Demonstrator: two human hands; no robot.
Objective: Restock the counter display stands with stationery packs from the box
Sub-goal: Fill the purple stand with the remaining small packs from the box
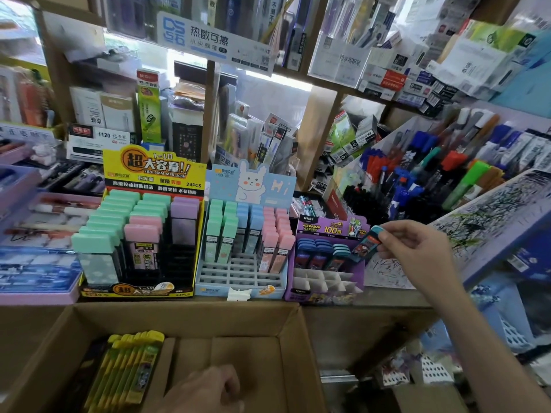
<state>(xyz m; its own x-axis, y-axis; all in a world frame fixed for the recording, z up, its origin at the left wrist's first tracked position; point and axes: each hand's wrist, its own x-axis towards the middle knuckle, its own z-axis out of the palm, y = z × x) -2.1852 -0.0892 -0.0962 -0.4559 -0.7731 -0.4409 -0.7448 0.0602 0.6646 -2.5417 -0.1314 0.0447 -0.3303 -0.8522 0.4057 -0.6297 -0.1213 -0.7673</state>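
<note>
Pack (366,244) between fingertips (387,234) of right hand (417,248)

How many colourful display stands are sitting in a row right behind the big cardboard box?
3: the yellow stand on the left, the blue bunny stand in the middle, the purple stand on the right. The lilac pen tray further left is not counted.
</note>
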